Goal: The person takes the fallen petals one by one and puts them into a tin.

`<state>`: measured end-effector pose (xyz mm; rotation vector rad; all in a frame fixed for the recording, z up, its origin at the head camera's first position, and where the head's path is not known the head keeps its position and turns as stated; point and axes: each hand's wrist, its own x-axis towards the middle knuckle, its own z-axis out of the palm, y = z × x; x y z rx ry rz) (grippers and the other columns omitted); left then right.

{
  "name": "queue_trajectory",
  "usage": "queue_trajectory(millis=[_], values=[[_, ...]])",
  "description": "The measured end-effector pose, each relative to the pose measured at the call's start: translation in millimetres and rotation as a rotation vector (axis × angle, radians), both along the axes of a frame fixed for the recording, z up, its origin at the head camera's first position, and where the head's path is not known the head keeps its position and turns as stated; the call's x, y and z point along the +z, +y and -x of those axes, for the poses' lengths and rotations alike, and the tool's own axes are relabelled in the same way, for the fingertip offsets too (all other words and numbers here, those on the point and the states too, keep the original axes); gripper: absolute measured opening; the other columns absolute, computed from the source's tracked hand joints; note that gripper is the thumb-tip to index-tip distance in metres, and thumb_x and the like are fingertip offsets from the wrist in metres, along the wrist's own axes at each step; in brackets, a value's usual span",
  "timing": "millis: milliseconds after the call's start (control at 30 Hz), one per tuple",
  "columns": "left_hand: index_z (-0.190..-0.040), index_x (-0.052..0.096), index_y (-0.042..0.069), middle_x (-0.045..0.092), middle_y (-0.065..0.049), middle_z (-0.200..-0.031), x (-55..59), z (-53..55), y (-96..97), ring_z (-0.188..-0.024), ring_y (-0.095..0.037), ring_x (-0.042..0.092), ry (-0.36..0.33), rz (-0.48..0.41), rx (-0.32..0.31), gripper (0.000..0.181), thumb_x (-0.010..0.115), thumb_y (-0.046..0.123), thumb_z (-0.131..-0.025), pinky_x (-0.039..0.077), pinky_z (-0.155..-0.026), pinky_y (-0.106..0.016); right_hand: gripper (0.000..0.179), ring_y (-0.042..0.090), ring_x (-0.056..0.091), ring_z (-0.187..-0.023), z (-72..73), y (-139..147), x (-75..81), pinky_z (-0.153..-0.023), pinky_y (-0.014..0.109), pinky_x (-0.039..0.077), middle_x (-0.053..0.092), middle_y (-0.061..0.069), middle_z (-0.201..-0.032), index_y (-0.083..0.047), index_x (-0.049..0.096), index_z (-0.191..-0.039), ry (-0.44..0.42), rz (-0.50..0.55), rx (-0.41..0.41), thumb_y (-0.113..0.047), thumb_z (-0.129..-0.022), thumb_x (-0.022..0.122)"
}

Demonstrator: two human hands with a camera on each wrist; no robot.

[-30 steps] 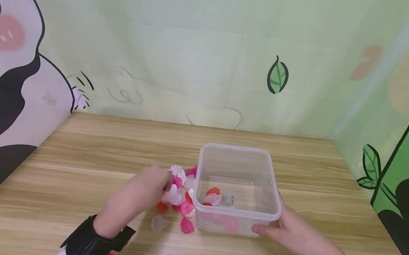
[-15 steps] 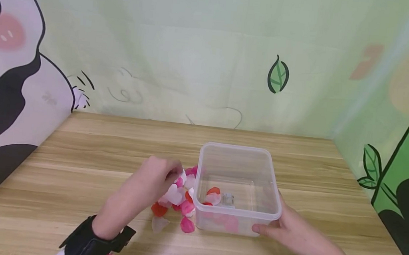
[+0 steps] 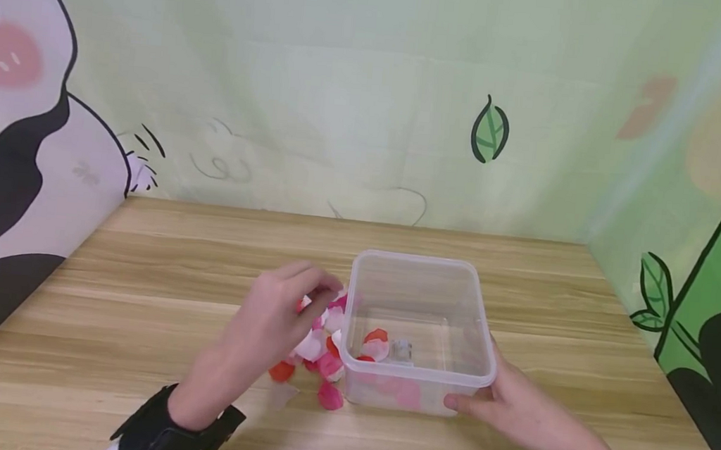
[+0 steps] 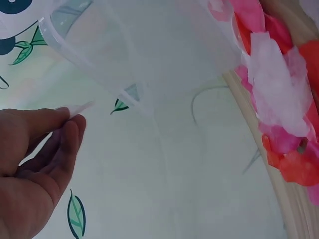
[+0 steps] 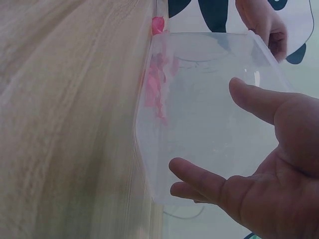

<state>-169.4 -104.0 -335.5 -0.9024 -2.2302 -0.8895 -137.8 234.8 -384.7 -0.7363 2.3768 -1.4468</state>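
Note:
My left hand (image 3: 274, 313) is raised over a pile of flower petals (image 3: 311, 345), beside the left rim of a clear plastic box (image 3: 409, 375). Between its thumb and fingertips it pinches one pale petal (image 4: 82, 107), thin and edge-on in the left wrist view. My right hand (image 3: 514, 407) rests on the box's right front corner, thumb against the front wall. In the right wrist view its fingers (image 5: 199, 179) are spread and fairly straight along the box's side. Several red and pink petals (image 3: 376, 351) lie inside the box, toward the left.
A small pale object (image 3: 401, 352) sits on the box floor beside the petals. One pink petal (image 3: 330, 396) and a whitish one (image 3: 282, 394) lie apart on the wooden table (image 3: 205, 262). A printed cloth backdrop (image 3: 370, 99) stands behind the table.
My left hand has risen from the petal pile and moved right, toward the box's rim, with a petal between its fingertips. The right hand and the box have stayed in place.

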Motion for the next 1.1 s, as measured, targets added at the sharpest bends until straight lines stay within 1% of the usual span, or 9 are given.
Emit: queue_trajectory(millis=[100,233,367,467,600,733,867,967,1100], values=[[-0.095,0.074,0.001,0.072,-0.003,-0.09,0.1,-2.9,4.0,-0.08,-0.014,0.068,0.045,-0.034,-0.079,0.02,0.083,-0.009,-0.08,0.059,-0.071,-0.025,0.111,0.035,0.058,-0.122,0.6,0,0.1,-0.092,0.039,0.055,0.046,0.028,-0.145,-0.037,-0.006,-0.164,0.003,-0.004,-0.002,-0.02,-0.093,0.078],[-0.096,0.073,0.003,0.072,-0.002,-0.092,-1.9,-5.6,8.8,-0.082,-0.012,0.068,0.042,-0.062,-0.17,0.023,0.08,-0.013,-0.081,0.057,-0.072,-0.022,0.111,0.035,0.059,-0.122,0.7,-1,0.0,-0.093,0.038,0.055,0.046,0.028,-0.145,-0.037,-0.006,-0.164,0.009,-0.01,-0.005,-0.02,-0.093,0.078],[-0.098,0.071,0.002,0.072,-0.005,-0.094,-5.4,-5.0,11.3,-0.084,-0.013,0.069,0.026,-0.063,-0.24,0.024,0.079,-0.013,-0.081,0.057,-0.076,-0.022,0.112,0.035,0.059,-0.122,0.3,-1,-0.1,-0.093,0.039,0.055,0.047,0.028,-0.145,-0.037,-0.006,-0.164,0.016,-0.019,-0.009,-0.021,-0.093,0.079],[-0.1,0.07,0.001,0.071,-0.006,-0.095,-7.2,-4.0,11.5,-0.084,-0.013,0.069,0.012,-0.049,-0.256,0.024,0.08,-0.011,-0.082,0.057,-0.078,-0.022,0.111,0.034,0.059,-0.121,-0.2,-1,-0.1,-0.093,0.041,0.055,0.048,0.027,-0.144,-0.037,-0.006,-0.164,0.022,-0.029,-0.014,-0.022,-0.093,0.078],[-0.104,0.071,0.001,0.071,-0.005,-0.097,-7.2,-4.4,9.9,-0.084,-0.014,0.069,-0.009,-0.023,-0.218,0.023,0.08,-0.006,-0.084,0.058,-0.077,-0.024,0.11,0.033,0.059,-0.122,-0.9,-1,-0.4,-0.094,0.038,0.054,0.049,0.026,-0.143,-0.036,-0.005,-0.164,0.028,-0.045,-0.024,-0.023,-0.093,0.079],[-0.105,0.071,0.0,0.07,-0.006,-0.098,-7.1,-4.2,6.9,-0.083,-0.014,0.067,-0.044,0.012,-0.16,0.02,0.073,-0.008,-0.088,0.058,-0.072,-0.026,0.111,0.032,0.058,-0.123,-1.7,-1,-0.6,-0.095,0.035,0.052,0.049,0.025,-0.144,-0.035,-0.005,-0.164,0.033,-0.056,-0.031,-0.025,-0.092,0.079],[-0.101,0.069,0.001,0.069,-0.005,-0.096,-8.0,-3.6,3.4,-0.081,-0.015,0.067,-0.1,0.101,-0.076,0.016,0.072,-0.007,-0.088,0.059,-0.071,-0.027,0.11,0.032,0.058,-0.123,-2.0,-1,-0.8,-0.096,0.035,0.052,0.049,0.025,-0.144,-0.034,-0.005,-0.164,0.034,-0.054,-0.029,-0.025,-0.093,0.079],[-0.099,0.069,0.003,0.068,-0.003,-0.094,-9.2,-4.2,0.9,-0.081,-0.017,0.067,-0.187,0.207,0.003,0.014,0.075,-0.002,-0.087,0.059,-0.071,-0.029,0.11,0.033,0.058,-0.123,-1.8,-1,-0.6,-0.095,0.036,0.053,0.048,0.025,-0.145,-0.034,-0.005,-0.164,0.026,-0.041,-0.024,-0.023,-0.093,0.079],[-0.095,0.068,0.005,0.065,-0.001,-0.086,-8.0,-6.6,-1.8,-0.076,-0.017,0.062,-0.386,0.383,0.084,0.013,0.078,0.002,-0.087,0.056,-0.068,-0.029,0.111,0.033,0.057,-0.124,-1.7,-2,-0.1,-0.095,0.038,0.053,0.047,0.026,-0.146,-0.036,-0.005,-0.164,0.019,-0.029,-0.018,-0.021,-0.093,0.078]])
